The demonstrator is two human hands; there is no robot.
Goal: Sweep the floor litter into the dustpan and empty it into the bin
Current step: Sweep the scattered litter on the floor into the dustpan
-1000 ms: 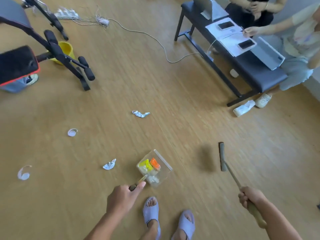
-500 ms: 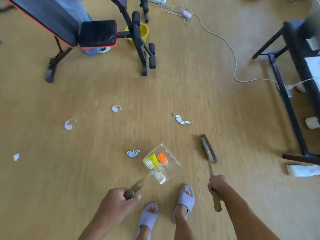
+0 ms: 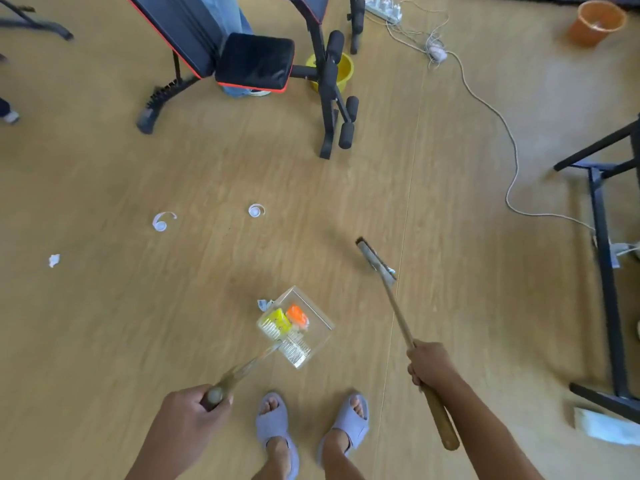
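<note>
My left hand (image 3: 192,412) grips the long handle of a clear plastic dustpan (image 3: 313,336) that rests on the wooden floor ahead of my feet. Yellow and orange scraps lie inside it. A crumpled white paper (image 3: 264,304) touches the pan's far left corner. My right hand (image 3: 429,367) holds the wooden handle of a broom (image 3: 375,258), whose dark head sits to the right of the pan with a small scrap at its near end. Two curled white strips (image 3: 161,221) (image 3: 256,210) and a small paper ball (image 3: 53,260) lie farther left.
A black and red exercise bench (image 3: 256,60) stands at the top centre, with a yellow bucket (image 3: 343,69) behind it. An orange bin (image 3: 595,22) is at the top right. A white cable (image 3: 512,147) runs to a black metal frame (image 3: 606,271). A white cloth (image 3: 602,426) lies at the lower right.
The view has swung left, so the bench is now at the top centre. The broom head has moved to the right of the pan, and the crumpled paper now touches the pan.
</note>
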